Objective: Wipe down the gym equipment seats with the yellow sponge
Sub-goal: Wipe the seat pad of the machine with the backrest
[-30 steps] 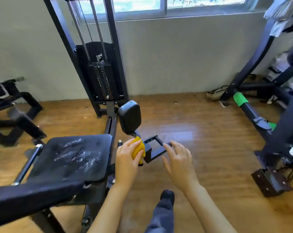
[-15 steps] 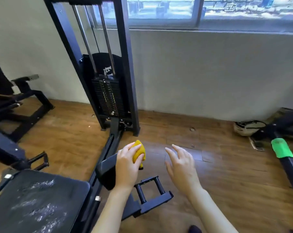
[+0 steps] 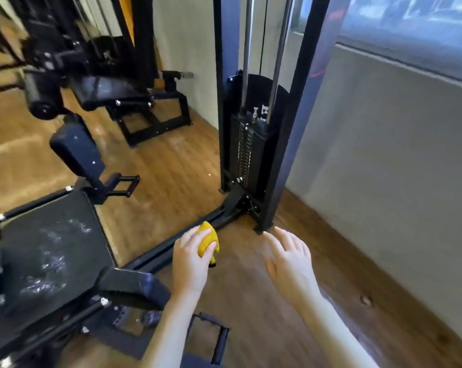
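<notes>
One flat black padded seat [image 3: 49, 251], near left, carries wet soapy streaks and looks part-wiped, while the crumpled yellow sponge [image 3: 207, 241] sits off it in the left hand's [image 3: 191, 261] grip over wooden floor, right hand [image 3: 290, 258] spread wide, empty; farther black pads [image 3: 77, 152] seemingly remain.

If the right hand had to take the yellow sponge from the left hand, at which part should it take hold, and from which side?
Grip the bare yellow tip of the sponge that sticks out past the left hand, coming from the right. The left fingers wrap the near part, so only the far and right side is free. The right hand is open beside it.
</notes>
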A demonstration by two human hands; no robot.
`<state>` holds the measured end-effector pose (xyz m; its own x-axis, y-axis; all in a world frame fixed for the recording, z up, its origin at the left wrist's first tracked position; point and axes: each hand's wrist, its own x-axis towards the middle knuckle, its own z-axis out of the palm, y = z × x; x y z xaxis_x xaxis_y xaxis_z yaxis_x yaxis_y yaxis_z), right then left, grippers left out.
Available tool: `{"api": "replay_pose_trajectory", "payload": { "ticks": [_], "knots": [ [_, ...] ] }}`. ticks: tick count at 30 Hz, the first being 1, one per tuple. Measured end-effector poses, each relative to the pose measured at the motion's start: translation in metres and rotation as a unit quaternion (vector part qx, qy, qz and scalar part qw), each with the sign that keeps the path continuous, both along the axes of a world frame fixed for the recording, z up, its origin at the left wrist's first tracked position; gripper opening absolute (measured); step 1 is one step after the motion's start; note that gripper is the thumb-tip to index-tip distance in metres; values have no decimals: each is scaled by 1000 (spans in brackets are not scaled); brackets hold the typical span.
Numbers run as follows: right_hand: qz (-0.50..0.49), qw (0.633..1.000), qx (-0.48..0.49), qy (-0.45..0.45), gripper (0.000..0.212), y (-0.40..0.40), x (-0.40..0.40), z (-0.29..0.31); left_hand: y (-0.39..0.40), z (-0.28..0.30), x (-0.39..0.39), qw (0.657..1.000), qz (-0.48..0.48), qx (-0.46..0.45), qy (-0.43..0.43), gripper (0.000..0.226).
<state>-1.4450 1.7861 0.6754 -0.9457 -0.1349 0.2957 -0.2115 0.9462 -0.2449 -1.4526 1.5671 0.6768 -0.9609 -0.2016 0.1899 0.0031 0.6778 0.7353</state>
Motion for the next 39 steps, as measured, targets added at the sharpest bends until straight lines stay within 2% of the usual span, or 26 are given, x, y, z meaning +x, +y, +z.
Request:
{"api": "replay_pose_trajectory", "payload": {
  "ticks": [7, 11, 17, 24, 30, 39],
  "knots": [
    [120, 993, -7, -1, 50, 6, -104, -2, 19, -4, -50, 993, 112, -21, -14, 33],
    [170, 985, -7, -2, 51, -10, -168, -13, 17, -8, -100, 983, 185, 4, -4, 34],
    [248, 969, 0, -14, 46, -57, -272, -15, -7, -10, -184, 959, 280, 41, 12, 34],
    [362, 932, -5, -24, 53, -134, -367, 3, -60, 1, -246, 927, 376, 12, 7, 34],
    [495, 869, -14, -29, 50, -218, -428, -12, -97, 1, -265, 868, 497, -4, -13, 35],
    [665, 744, -2, -62, 46, -332, -443, -18, -133, -4, -251, 728, 685, 18, -22, 32]
  ]
}}
